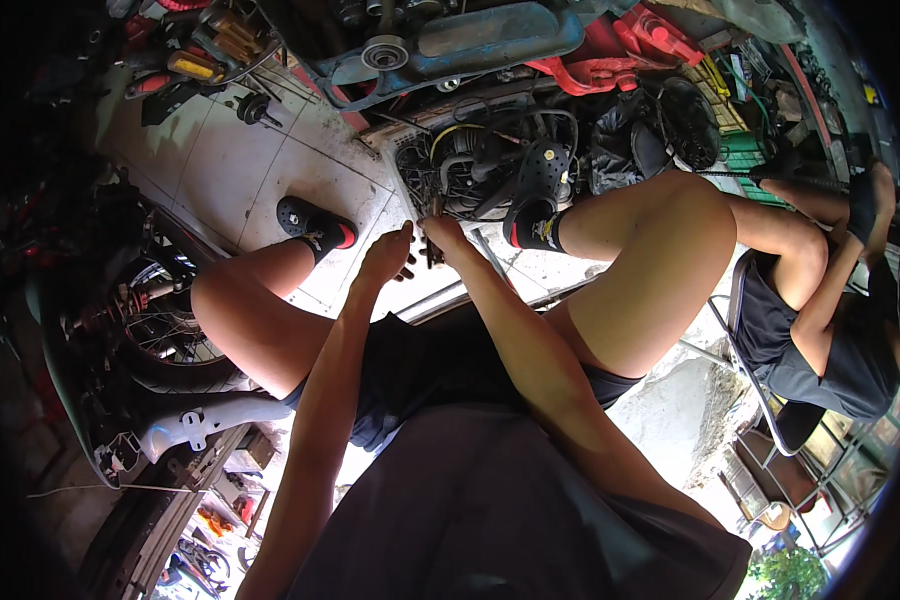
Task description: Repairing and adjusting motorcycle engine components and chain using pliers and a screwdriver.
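Observation:
My left hand [383, 256] is closed in front of me, its fingertips pinched together at the top. Close beside it, my right hand [444, 236] is closed too, with a small slim piece [435, 206] showing at its fingers. Dark, ridged bits [430, 254] show between and just below the hands; their kind I cannot make out. What the left fingers hold, if anything, is hidden. Both hands are between my knees, at the near left corner of a crate [398, 165] full of black cables and parts.
Black clogs [305, 217] are on my feet. A blue metal machine part [450, 45] and a red metal piece [620, 55] stand beyond the crate. A spoked wheel [170, 330] is at the left. Another person [820, 300] sits at the right. Yellow-handled tools [195, 66] lie far left.

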{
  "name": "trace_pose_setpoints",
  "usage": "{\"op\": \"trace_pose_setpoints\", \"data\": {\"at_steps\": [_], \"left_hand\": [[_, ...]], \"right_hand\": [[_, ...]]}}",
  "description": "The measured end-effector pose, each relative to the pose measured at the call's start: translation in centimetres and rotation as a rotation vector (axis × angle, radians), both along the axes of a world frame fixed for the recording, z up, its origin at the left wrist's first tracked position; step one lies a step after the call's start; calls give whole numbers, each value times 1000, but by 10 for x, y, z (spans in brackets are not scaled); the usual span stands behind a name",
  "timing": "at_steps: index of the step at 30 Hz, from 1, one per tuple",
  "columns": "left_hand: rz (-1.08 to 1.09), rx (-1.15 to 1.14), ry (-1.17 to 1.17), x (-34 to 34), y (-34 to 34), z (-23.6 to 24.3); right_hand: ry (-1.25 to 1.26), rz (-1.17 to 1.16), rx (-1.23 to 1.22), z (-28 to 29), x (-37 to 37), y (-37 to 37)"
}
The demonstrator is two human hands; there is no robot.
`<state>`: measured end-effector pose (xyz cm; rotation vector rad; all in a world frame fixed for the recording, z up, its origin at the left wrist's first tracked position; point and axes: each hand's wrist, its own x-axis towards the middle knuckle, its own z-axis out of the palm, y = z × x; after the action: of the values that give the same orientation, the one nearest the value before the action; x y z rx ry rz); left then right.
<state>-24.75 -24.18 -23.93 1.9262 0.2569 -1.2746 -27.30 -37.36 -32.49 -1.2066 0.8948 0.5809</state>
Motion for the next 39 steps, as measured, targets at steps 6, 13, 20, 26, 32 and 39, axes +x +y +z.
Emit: {"op": "trace_pose_setpoints", "data": {"at_steps": [6,13,20,26,32,39], "left_hand": [[-152,143,-159,-3,-5,-2],[-185,148,-166,-2,-7,-5],[-230,143,-201,2,-12,-14],[-257,123,-241,2,-5,-38],[-252,253,-358,-2,5,-62],[-324,242,-402,1,22,-73]], "right_hand": [[122,-12,-195,-14,-2,-13],[121,-43,-308,-25,-7,-19],[126,-70,-290,-61,-3,-24],[31,-25,-285,-49,-2,-19],[-60,107,-382,-6,-4,-8],[-249,257,-588,63,3,4]]}}
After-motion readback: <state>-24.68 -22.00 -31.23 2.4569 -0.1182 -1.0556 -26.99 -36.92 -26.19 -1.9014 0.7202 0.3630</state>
